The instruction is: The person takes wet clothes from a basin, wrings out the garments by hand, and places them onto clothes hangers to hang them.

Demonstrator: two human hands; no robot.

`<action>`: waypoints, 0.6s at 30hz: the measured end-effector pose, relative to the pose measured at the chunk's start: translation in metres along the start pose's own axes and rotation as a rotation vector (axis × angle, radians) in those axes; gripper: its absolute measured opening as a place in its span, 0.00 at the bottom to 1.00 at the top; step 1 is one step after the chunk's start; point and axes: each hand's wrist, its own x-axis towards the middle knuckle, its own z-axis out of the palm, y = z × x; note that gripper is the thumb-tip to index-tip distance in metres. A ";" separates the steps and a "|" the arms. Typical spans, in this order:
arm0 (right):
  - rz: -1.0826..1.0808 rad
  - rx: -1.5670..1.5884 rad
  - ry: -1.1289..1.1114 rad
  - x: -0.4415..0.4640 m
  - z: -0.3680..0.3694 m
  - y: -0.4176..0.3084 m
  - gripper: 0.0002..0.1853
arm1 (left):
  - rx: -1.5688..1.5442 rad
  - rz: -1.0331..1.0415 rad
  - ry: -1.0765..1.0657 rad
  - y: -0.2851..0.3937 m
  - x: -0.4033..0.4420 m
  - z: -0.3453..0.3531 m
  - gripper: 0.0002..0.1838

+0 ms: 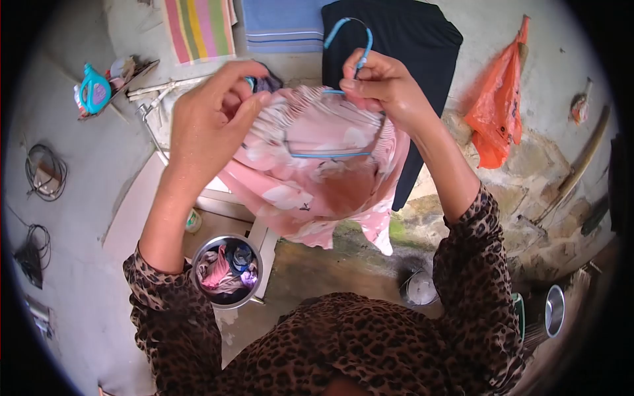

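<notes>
A pink floral garment (pixel 317 185) with a gathered, stretchy opening hangs in front of me. Inside that opening shows the bar of a light-blue clothes hanger (pixel 330 156). My right hand (pixel 380 82) is closed on the hanger at the base of its hook, which curves up above the fingers. At the opening's left side, my left hand (pixel 214 122) is curled with its thumb against the garment's edge. Its inner fingertips are partly hidden, and a bit of blue hanger shows beside them.
Behind hang a black cloth (pixel 422 46), a blue towel (pixel 284 26) and a striped towel (pixel 201 30). An orange plastic bag (pixel 498 105) hangs on the right wall. Below left stands a metal bucket (pixel 197 264) of wet clothes. A teal bottle (pixel 95 89) sits on a corner shelf.
</notes>
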 end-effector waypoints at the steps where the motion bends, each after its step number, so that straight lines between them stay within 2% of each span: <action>1: 0.004 0.015 0.003 0.002 0.000 -0.002 0.05 | 0.115 0.153 0.131 0.000 0.004 -0.001 0.13; 2: 0.015 0.050 0.022 0.006 -0.001 0.001 0.05 | 0.165 0.273 0.129 -0.002 0.007 0.005 0.15; 5: 0.087 0.037 -0.025 0.013 -0.002 0.005 0.04 | 0.637 0.458 0.079 -0.007 0.016 0.007 0.17; 6: 0.088 0.060 -0.113 0.013 -0.003 0.004 0.04 | 0.684 0.498 0.076 -0.007 0.022 0.005 0.16; 9: 0.075 0.036 -0.112 0.017 0.000 0.004 0.04 | 0.406 0.289 -0.105 -0.024 0.029 0.018 0.12; 12: -0.087 -0.245 -0.081 0.016 -0.005 0.014 0.05 | 0.241 0.007 -0.153 -0.020 0.024 0.019 0.13; 13: -0.142 -0.338 -0.069 0.016 -0.007 0.016 0.07 | 0.214 -0.030 -0.116 -0.024 0.023 0.019 0.13; 16: -0.566 -0.871 0.400 -0.005 -0.016 0.019 0.18 | 0.165 -0.156 -0.044 -0.039 0.012 0.016 0.13; 18: -0.052 -0.945 0.263 -0.033 -0.022 0.023 0.22 | 0.175 -0.257 -0.022 -0.040 0.004 0.008 0.13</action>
